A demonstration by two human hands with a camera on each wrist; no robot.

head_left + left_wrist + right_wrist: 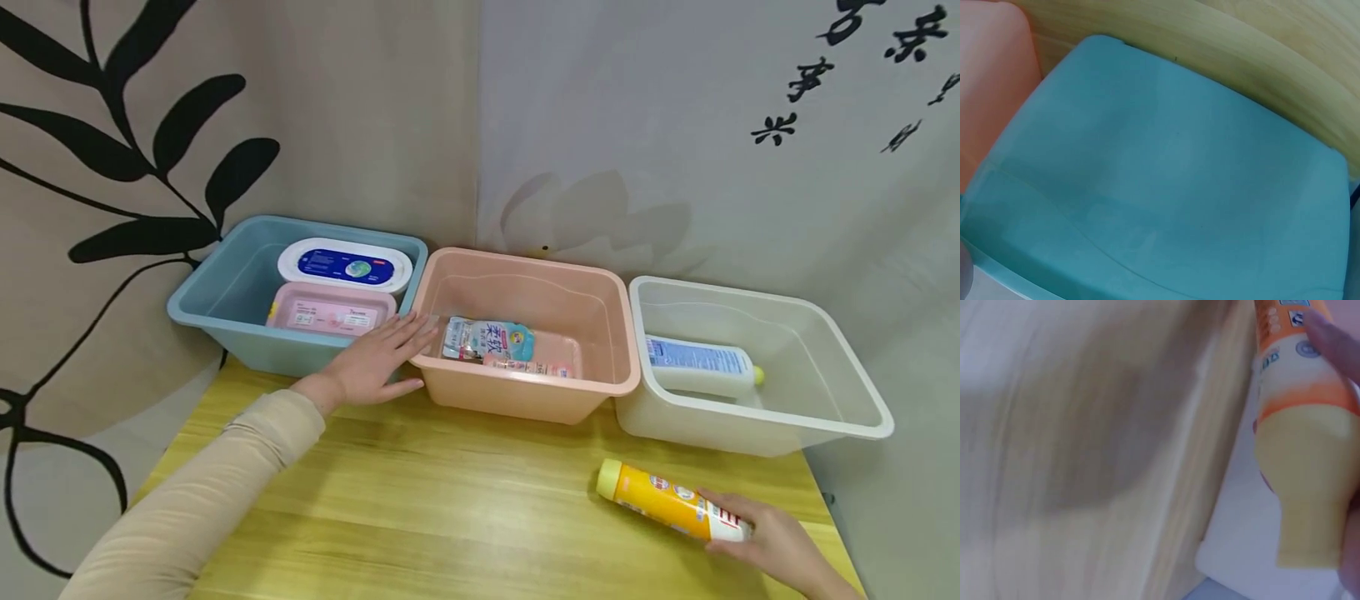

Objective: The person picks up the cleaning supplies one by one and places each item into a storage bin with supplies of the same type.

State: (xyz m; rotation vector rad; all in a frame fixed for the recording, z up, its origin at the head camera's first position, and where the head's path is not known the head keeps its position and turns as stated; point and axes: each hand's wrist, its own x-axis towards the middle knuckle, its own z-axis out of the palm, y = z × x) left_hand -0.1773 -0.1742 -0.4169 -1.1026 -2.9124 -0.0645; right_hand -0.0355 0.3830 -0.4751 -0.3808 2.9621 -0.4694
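My right hand grips an orange-yellow bottle by its white end, at the front right over the table. The bottle lies slanted, its pale yellow cap pointing left. In the right wrist view the bottle shows close up, a finger and thumb along its side. My left hand is spread with straight fingers, fingertips at the adjoining rims of the blue bin and the pink bin. The left wrist view is mostly filled by the blue bin's outer wall.
A white wipes tub and a pink pack sit in the blue bin. The pink bin contains a blue-white pouch and a small pink packet. A white bottle lies in the cream bin. Curtains hang behind.
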